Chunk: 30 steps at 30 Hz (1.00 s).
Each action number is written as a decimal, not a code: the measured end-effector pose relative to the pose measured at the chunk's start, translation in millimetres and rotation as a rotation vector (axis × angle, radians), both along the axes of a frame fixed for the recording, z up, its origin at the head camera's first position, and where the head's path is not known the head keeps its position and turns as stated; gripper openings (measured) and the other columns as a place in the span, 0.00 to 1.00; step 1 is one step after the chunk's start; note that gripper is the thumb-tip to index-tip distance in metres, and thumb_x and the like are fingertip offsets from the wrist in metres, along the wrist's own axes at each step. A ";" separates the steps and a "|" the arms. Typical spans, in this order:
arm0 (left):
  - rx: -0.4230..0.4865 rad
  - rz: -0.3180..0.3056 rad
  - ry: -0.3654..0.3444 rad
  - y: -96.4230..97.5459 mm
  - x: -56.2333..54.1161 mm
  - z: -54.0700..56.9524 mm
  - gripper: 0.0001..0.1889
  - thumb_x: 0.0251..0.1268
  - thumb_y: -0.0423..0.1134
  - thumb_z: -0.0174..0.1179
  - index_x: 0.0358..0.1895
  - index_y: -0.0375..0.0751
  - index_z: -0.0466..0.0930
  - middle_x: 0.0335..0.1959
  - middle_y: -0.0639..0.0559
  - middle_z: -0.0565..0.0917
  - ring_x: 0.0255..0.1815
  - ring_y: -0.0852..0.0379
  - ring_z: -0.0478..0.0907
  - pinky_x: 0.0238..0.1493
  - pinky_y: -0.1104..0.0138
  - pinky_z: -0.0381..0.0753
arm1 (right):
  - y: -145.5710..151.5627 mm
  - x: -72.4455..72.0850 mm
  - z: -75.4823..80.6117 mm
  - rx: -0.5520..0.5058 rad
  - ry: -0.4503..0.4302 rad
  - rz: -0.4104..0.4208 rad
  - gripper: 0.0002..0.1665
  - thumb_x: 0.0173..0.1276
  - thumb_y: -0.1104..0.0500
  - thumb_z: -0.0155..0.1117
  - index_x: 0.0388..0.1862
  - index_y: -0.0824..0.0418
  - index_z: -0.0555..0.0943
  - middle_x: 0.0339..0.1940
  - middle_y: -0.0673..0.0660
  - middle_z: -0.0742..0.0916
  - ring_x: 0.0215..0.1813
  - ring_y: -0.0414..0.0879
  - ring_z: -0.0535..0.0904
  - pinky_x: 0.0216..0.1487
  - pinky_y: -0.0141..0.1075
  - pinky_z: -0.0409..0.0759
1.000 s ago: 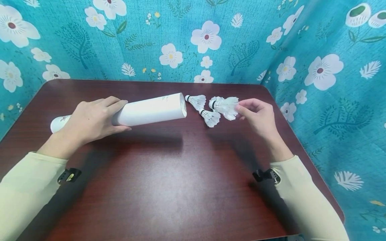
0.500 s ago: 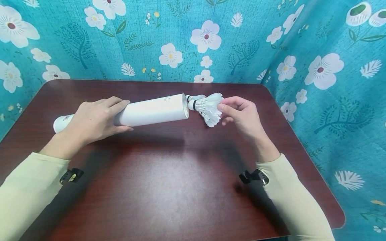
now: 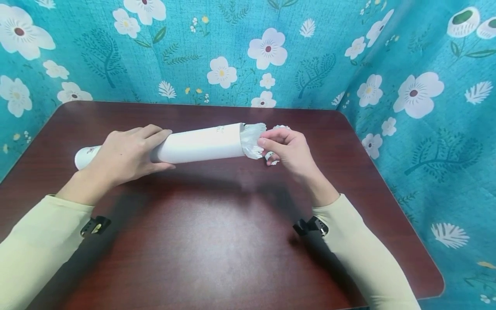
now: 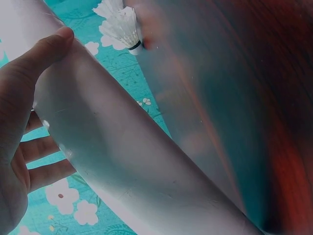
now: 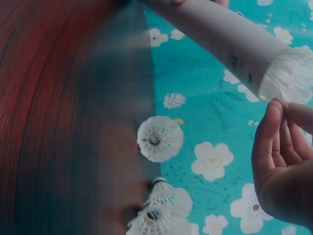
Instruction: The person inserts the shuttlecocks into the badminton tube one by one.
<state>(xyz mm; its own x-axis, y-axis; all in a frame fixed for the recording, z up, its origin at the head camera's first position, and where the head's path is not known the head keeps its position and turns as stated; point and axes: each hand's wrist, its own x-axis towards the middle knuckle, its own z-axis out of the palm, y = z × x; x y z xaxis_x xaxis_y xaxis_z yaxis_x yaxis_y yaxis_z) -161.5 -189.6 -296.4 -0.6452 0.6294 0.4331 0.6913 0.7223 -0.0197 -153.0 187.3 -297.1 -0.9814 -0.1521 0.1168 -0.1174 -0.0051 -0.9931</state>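
My left hand [image 3: 133, 153] grips a white shuttlecock tube [image 3: 205, 142] round its middle, thumb on the near side. The tube lies slightly tilted, its mouth facing right. At that mouth, my right hand [image 3: 288, 151] pinches the feather skirt of a white shuttlecock [image 3: 252, 141] between thumb and fingertips. The shuttlecock's head end is inside the tube and hidden; its feathers stick out. Other shuttlecocks lie beyond, mostly behind the right hand in the head view. In the right wrist view, one shuttlecock [image 5: 160, 139] shows its open feather end, with more shuttlecocks [image 5: 170, 199] below it.
A dark red-brown wooden table [image 3: 209, 241] with rounded corners bears everything. Behind it and along its right side hangs a turquoise curtain [image 3: 186, 38] with white flowers. Black straps [image 3: 310, 226] sit at both wrists, over pale sleeves.
My right hand has moved left with the shuttlecock, from beside the other shuttlecocks to the tube's mouth, and the shuttlecock has gone partly in. The left hand and tube have shifted slightly right.
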 end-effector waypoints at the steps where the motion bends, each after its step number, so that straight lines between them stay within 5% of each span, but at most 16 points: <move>1: 0.002 -0.004 0.002 0.2 0.0 -0.4 0.43 0.38 0.57 0.81 0.60 0.38 0.79 0.50 0.41 0.83 0.41 0.41 0.85 0.30 0.48 0.84 | -2.5 -1.1 -0.7 0.011 -0.001 0.004 0.08 0.64 0.66 0.72 0.42 0.64 0.87 0.30 0.58 0.87 0.26 0.48 0.81 0.25 0.37 0.83; 19: 0.007 -0.030 0.028 1.5 -0.3 -2.6 0.44 0.38 0.58 0.81 0.60 0.37 0.79 0.49 0.41 0.84 0.40 0.41 0.85 0.27 0.49 0.83 | -30.5 -6.4 -1.2 0.123 -0.001 -0.030 0.06 0.65 0.64 0.71 0.40 0.65 0.86 0.23 0.63 0.81 0.17 0.47 0.72 0.15 0.33 0.65; 30: -0.005 -0.015 0.013 3.8 -0.4 -3.0 0.44 0.39 0.58 0.81 0.60 0.36 0.79 0.50 0.39 0.83 0.40 0.40 0.85 0.29 0.48 0.84 | -38.2 -8.2 -1.3 0.204 0.060 -0.085 0.07 0.65 0.68 0.69 0.41 0.68 0.87 0.27 0.60 0.83 0.20 0.46 0.71 0.18 0.31 0.70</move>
